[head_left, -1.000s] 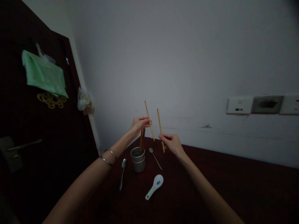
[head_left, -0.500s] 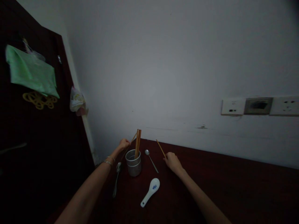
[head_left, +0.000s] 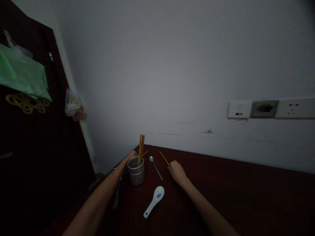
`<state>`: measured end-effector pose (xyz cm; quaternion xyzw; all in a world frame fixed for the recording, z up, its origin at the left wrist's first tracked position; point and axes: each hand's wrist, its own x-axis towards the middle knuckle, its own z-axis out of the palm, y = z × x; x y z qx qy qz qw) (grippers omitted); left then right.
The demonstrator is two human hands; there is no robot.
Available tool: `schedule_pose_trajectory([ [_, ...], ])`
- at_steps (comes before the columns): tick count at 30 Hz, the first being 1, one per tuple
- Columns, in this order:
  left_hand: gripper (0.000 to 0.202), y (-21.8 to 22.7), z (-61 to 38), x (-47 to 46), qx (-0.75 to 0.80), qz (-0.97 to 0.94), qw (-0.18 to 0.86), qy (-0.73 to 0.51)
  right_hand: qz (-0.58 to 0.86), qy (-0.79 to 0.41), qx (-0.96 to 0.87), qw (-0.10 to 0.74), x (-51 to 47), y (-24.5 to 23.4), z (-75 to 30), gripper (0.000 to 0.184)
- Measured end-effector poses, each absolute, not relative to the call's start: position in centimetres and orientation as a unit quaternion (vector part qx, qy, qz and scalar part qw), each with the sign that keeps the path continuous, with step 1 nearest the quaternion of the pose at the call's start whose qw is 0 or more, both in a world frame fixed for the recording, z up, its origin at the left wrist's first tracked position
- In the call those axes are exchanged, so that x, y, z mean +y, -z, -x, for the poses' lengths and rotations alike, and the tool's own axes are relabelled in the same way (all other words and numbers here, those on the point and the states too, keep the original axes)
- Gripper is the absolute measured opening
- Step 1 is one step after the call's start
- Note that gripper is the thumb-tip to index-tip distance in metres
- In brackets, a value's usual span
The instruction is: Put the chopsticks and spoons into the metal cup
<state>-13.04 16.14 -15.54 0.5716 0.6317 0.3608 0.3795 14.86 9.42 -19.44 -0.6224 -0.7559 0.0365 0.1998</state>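
Observation:
My right hand (head_left: 177, 171) is closed around one end of a wooden chopstick (head_left: 164, 158), which points away toward the wall, low over the table. Behind a grey metal cup (head_left: 136, 173) is my left hand (head_left: 132, 154), its fingers partly hidden. It grips another chopstick (head_left: 145, 153), whose end shows to the right of the cup. Several upright chopsticks (head_left: 141, 149) stand in the cup. Between cup and right hand lies a metal spoon (head_left: 156, 168). Nearer me rests a white ceramic spoon (head_left: 154, 201) with a blue mark. Under my left wrist, a metal utensil (head_left: 116, 196) is partly covered.
The dark red table (head_left: 221, 190) meets a pale wall (head_left: 172, 82) at its back edge. Sockets and a switch (head_left: 264, 109) are on the wall at right. At left, a dark door (head_left: 29, 147) carries a green cloth (head_left: 23, 72); a plastic bag (head_left: 73, 104) hangs beside it.
My left hand has lowered behind the cup, and its chopstick now lies lower, its end reaching past the cup's right side. The right hand keeps its chopstick. The view has shifted slightly.

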Motion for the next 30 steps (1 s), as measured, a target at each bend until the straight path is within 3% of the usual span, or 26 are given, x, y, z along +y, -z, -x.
schedule_pose_trajectory([
  [4, 0.017, 15.2, 12.9, 16.7, 0.662, -0.581, 0.338, -0.332, 0.618, -0.043, -0.756, 0.210, 9.4, 19.5, -15.0, 0.022],
  [7, 0.012, 13.3, 12.6, 16.8, 0.649, -0.544, 0.346, -0.404, 0.606, -0.088, -0.749, 0.254, 9.7, 19.6, -15.5, 0.024],
  [10, 0.019, 10.4, 12.4, 15.8, 0.534, -0.523, 0.430, -0.506, 0.585, -0.173, -0.713, 0.347, 10.4, 19.9, -16.4, 0.031],
  [14, 0.029, 7.1, 12.0, 13.4, 0.395, -0.582, 0.555, -0.444, 0.576, -0.219, -0.650, 0.445, 11.2, 20.5, -17.3, 0.036],
  [21, 0.025, 6.6, 11.2, 11.2, 0.400, -0.630, 0.574, -0.337, 0.563, -0.218, -0.662, 0.444, 11.2, 21.1, -17.3, 0.038],
  [30, 0.026, 6.9, 12.3, 12.3, 0.435, -0.620, 0.525, -0.389, 0.546, -0.212, -0.666, 0.462, 10.9, 21.0, -17.2, 0.043],
])
